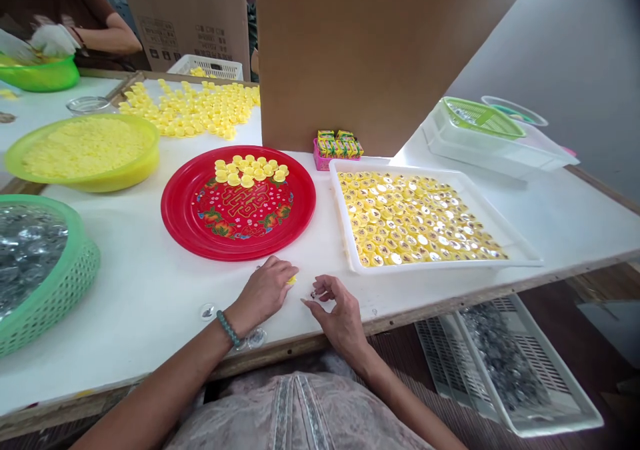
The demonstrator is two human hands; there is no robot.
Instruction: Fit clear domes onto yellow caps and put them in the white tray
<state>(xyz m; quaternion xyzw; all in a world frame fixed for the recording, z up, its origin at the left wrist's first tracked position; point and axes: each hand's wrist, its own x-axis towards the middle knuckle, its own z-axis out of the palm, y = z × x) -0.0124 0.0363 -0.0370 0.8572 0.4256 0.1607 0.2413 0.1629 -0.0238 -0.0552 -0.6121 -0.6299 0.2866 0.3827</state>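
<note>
My left hand (265, 290) rests on the white table near its front edge, fingers closed round a small yellow cap (292, 280). Just to its right, my right hand (336, 307) pinches a tiny clear piece (313, 295) between thumb and fingertips. Beyond the hands lies a round red plate (200, 203) with a cluster of yellow caps (250, 170) at its far rim. To the right stands a white tray (520, 247) filled with several finished yellow caps with shiny inserts (415, 217).
A green basket (75, 270) of clear pieces sits at left, a yellow bowl (125, 173) of yellow bits behind it. Loose caps (195, 107) cover the far table. A cardboard wall (370, 57), stacked tubs (495, 143) and floor trays (545, 383) stand right. Another person's gloved hand (53, 40) works far left.
</note>
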